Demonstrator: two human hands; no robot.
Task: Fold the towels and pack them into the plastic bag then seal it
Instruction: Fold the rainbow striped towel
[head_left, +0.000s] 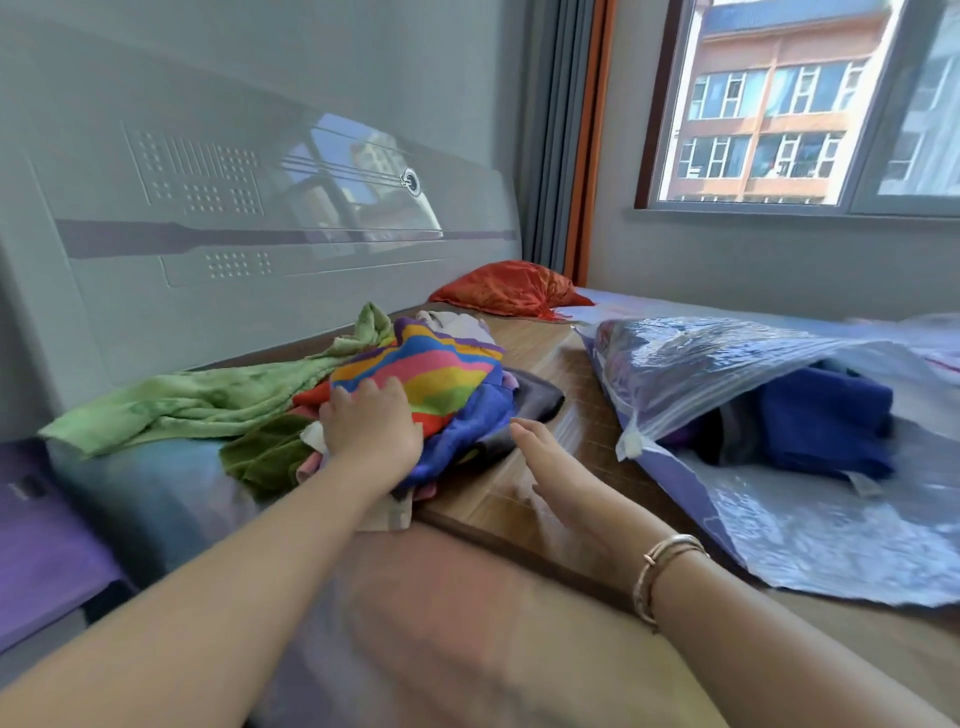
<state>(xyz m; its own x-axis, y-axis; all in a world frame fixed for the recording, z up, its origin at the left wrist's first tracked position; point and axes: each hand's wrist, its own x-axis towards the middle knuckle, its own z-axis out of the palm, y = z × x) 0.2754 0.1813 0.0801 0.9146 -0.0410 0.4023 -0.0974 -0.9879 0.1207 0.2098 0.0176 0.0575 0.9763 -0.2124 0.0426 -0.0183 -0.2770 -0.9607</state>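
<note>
Left hand (371, 426) lies palm-down on the heap of unfolded towels (415, 379), fingers spread over the rainbow-striped towel (426, 374) on top; whether the fingertips pinch the cloth is hard to tell. Right hand (550, 462), with a bracelet (662, 577) at its wrist, hovers open and flat just beside the heap, holding nothing. A green towel (208, 400) trails off to the left. Well to the right lies the plastic bag (727, 364), its mouth gaping, with blue folded towels (826, 415) inside.

Bright window (779, 104) daylight; foreground blurred, edges warped.
</note>
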